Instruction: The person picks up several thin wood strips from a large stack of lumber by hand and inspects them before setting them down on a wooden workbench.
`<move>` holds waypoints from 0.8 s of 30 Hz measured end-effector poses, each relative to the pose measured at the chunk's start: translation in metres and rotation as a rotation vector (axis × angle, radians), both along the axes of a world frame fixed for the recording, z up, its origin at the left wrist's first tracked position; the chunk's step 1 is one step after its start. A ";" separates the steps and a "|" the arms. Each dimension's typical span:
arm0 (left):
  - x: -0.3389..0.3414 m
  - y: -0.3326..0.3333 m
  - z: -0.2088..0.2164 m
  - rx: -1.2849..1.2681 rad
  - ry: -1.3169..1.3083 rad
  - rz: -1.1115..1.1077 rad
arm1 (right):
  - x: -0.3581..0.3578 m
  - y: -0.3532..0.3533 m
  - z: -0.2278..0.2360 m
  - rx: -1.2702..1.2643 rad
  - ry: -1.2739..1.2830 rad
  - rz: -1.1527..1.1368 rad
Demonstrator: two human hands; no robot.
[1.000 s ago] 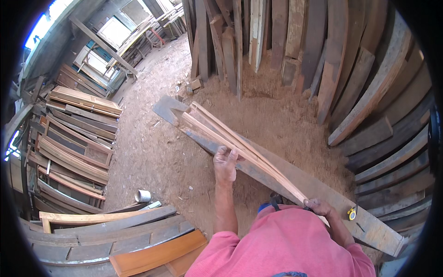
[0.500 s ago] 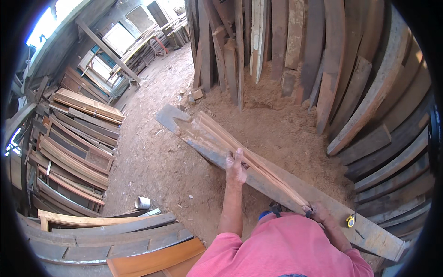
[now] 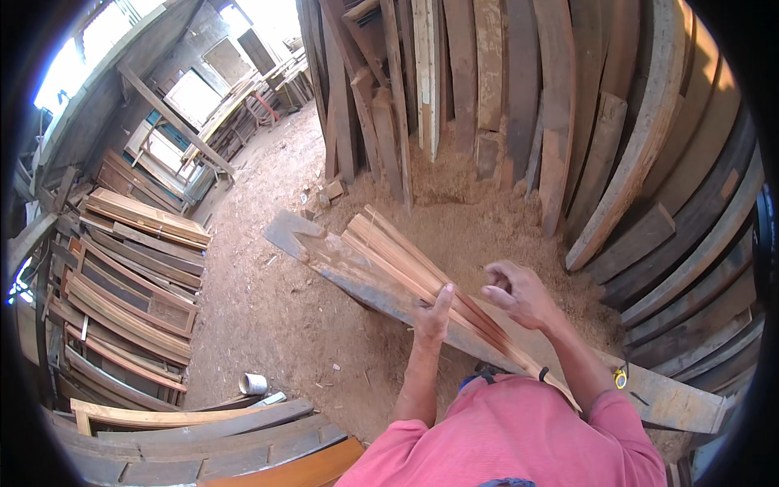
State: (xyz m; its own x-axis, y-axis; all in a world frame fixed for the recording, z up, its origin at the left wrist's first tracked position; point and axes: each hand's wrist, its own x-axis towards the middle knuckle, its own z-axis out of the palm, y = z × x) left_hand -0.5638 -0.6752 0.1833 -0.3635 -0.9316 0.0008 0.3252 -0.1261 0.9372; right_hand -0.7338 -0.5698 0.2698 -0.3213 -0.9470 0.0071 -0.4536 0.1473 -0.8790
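A bundle of thin reddish-brown wooden strips (image 3: 402, 264) lies slantwise along a grey plank bench (image 3: 286, 233), its far ends fanned a little apart. My left hand (image 3: 432, 316) grips the strips near their middle, thumb on top and fingers around the near side. The near ends of the strips reach my pink shirt at the waist. My right hand (image 3: 526, 297) is raised just right of the bundle, apart from it, with loosely curled fingers, a gap to the thumb and nothing visible in it. A yellow tape measure (image 3: 620, 378) sits on the bench at the right.
Tall boards (image 3: 558, 122) lean in a row at the far side and right. Stacked frames and planks (image 3: 130, 300) fill the left. A white cup-like container (image 3: 253, 383) stands beside boards (image 3: 203, 442) at the lower left. Sawdust covers the floor (image 3: 268, 325).
My right hand has left the near end of the strips and risen to the right of their middle. The strips have spread apart slightly. My left hand still holds them, slightly farther right.
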 end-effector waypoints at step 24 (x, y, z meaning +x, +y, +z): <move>0.017 0.000 -0.005 0.359 0.179 0.177 | -0.033 -0.027 -0.024 -0.313 -0.837 -0.148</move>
